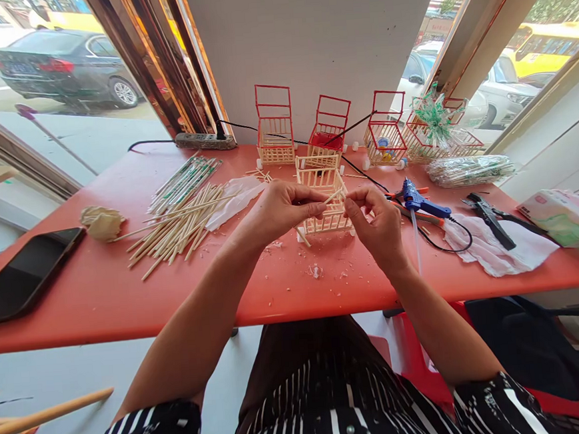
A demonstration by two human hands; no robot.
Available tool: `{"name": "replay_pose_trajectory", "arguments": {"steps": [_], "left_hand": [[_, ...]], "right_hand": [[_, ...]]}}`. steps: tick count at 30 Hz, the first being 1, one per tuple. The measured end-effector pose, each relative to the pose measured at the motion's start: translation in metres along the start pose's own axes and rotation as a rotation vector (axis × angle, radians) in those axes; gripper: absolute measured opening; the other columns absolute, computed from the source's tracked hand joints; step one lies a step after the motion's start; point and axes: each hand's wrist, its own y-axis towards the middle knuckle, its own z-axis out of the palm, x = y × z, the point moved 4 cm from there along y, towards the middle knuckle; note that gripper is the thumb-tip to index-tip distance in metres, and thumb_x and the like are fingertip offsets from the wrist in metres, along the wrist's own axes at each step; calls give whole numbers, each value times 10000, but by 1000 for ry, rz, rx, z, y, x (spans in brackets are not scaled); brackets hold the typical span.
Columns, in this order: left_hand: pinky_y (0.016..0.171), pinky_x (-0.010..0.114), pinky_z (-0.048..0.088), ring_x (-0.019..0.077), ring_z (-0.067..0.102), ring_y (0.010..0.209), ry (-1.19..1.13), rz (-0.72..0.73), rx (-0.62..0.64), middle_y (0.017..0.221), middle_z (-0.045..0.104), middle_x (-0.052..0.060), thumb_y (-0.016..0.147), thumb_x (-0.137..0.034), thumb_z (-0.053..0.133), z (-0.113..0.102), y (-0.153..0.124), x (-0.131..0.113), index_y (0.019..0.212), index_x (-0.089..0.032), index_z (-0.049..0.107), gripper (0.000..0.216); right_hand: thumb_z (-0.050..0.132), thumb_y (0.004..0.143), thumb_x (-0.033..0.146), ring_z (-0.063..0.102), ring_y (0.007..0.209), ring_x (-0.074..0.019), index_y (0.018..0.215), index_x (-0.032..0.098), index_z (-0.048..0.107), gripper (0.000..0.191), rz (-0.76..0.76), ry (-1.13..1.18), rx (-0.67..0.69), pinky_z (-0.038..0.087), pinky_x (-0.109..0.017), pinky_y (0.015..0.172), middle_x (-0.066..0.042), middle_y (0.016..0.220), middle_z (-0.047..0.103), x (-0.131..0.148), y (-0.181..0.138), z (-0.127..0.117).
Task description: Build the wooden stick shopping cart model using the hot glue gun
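My left hand point(289, 210) pinches a short pale wooden stick point(333, 197) between thumb and fingers. Close by on the right, my right hand point(374, 220) has its thumb and fingertips pressed together near the stick's far end; whether anything is between them is too small to make out. Just behind and below both hands stands a small cart made of pale sticks point(325, 224), with white wheels at its base. The hands hide part of its frame. A blue hot glue gun point(421, 200) rests to the right of my right hand.
Loose sticks point(180, 229) and wrapped sticks point(186, 179) lie left, near a phone point(26, 274). Red-topped stick carts point(275, 128) line the back by a power strip point(206, 141). Right are black pliers point(490, 220), a white cloth point(502, 247) and a tissue pack point(565, 215).
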Motion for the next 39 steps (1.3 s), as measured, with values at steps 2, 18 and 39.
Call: {"name": "replay_pose_trajectory", "arguments": {"steps": [2,18,39], "left_hand": [[731,235,604,178,774,786,6,2,-5,789,836,28,835,-148,771,0,0,-1,916,-191,900,158],[701,217,581,149,749,733,-30,14,2,784,834,23,830,-107,775,0,2,3,889,-197,898,164],[697,239,585,183,764,769,30,34,-10,785,836,34,819,-155,774,-2,0,0,864,-203,899,142]], "right_hand": [[645,987,363,646,725,-165,887,232,682,169,-1,0,2,485,-317,751,2,758,720,0,0,0],[645,985,342,645,704,-162,887,231,687,154,-3,0,4,462,-316,733,8,737,726,0,0,0],[618,993,359,643,707,-170,886,240,685,173,3,-10,25,492,-315,743,0,737,725,2,-1,2]]}}
